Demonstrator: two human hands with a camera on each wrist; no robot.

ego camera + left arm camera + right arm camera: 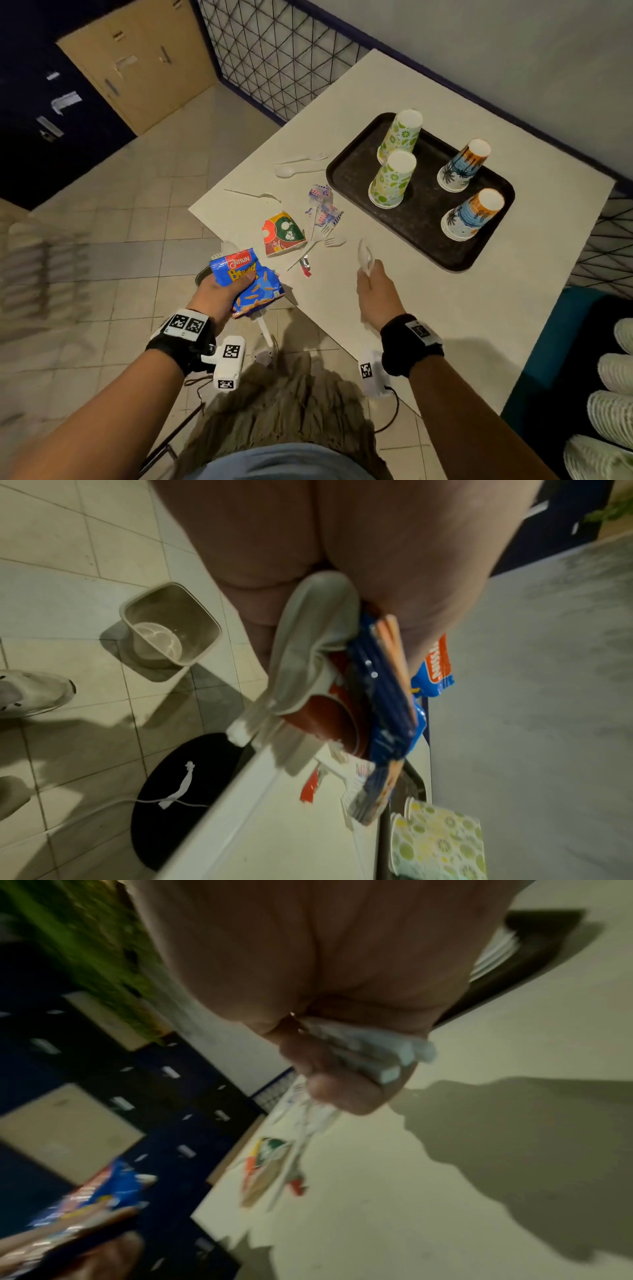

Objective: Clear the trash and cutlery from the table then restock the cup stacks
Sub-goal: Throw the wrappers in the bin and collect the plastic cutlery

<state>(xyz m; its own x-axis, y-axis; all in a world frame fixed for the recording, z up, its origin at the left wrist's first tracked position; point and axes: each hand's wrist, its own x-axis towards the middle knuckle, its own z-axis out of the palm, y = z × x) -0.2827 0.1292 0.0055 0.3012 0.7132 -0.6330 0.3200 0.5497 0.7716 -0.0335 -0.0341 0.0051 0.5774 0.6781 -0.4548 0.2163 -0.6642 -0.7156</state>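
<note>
My left hand [226, 291] grips a blue snack bag [248, 279] off the near-left corner of the white table [445, 325]. In the left wrist view the blue snack bag [383, 718] is bunched with white plastic cutlery [274, 739] in the same grip. My right hand [371, 279] holds white plastic cutlery [364, 257] over the table; the handles [380, 1056] show in its fist. A flattened red-green paper cup [282, 234], candy wrappers [323, 207], a red sachet [305, 267], a fork [334, 242] and more white cutlery [298, 164] lie on the table.
A dark tray [349, 171] at the back right carries upside-down cup stacks, two green [394, 178] and two beach-print [460, 164]. A beige bin [171, 626] stands on the tiled floor by a black round stool [185, 791]. White ribbed stacks [613, 373] lie on a teal seat at right.
</note>
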